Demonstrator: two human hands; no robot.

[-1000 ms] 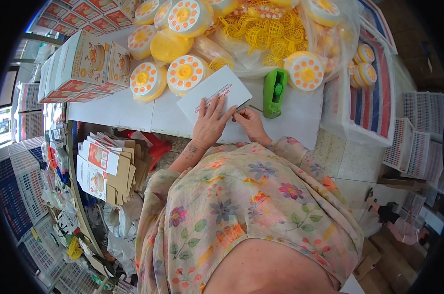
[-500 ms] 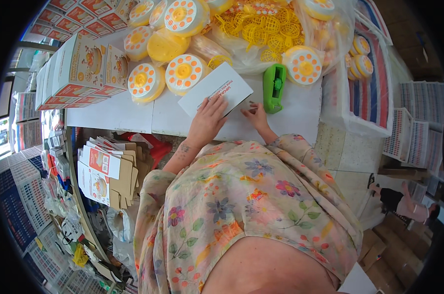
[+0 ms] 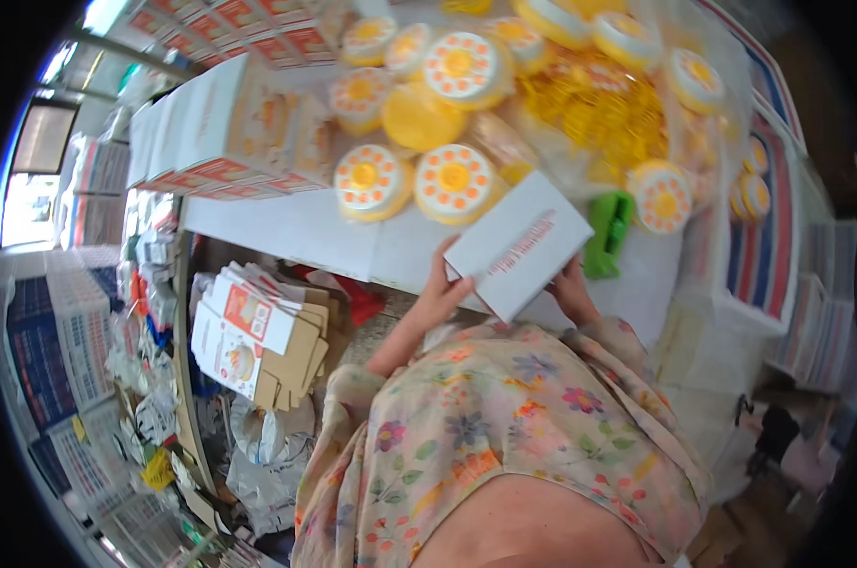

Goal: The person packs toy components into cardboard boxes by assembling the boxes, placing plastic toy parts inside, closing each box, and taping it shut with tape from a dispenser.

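A white cardboard box (image 3: 523,248) with red print is held between my two hands at the near edge of the white table (image 3: 329,230). My left hand (image 3: 443,287) grips its left side, with the thumb on the top face. At its right side my right hand (image 3: 570,287) is closed, with part of its fingers hidden behind the box. A green tape dispenser (image 3: 608,235) stands just right of the box. Round yellow-and-white toys with orange dots (image 3: 455,182) lie beyond it in clear wrapping. The picture is somewhat blurred.
Printed boxes (image 3: 222,128) stand in a row at the left of the table. Yellow plastic baskets (image 3: 599,109) lie in a clear bag at the back. Flattened cartons (image 3: 258,331) are stacked below on the left. A striped bag (image 3: 759,227) stands at right, with a person (image 3: 797,445) beyond.
My left hand has gone from lying flat on the box to gripping its left side. My right hand has moved onto the box's right side. The box appears lifted and tilted; the view has shifted.
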